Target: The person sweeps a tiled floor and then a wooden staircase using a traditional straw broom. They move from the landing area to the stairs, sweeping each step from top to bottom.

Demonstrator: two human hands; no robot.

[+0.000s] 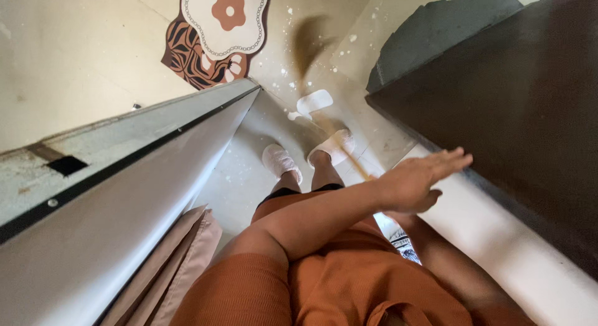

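Left hand (418, 179): fingers spread, above handle | Right hand: hidden, grip cannot be told | Broom (309, 42): blurred, head far on floor (93, 58) beyond slippers (280, 161) | Advice: sweep low, short strokes, avoid door (124, 195).

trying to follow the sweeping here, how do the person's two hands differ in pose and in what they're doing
The left hand is crossed over the body, fingers stretched flat and open, gripping nothing. The right hand is hidden beneath that left forearm; only its forearm shows, so its grip cannot be seen. The blurred broom has a handle that runs down towards the hidden right hand, while the left hand sits above the handle. Both arms are bare below orange sleeves.
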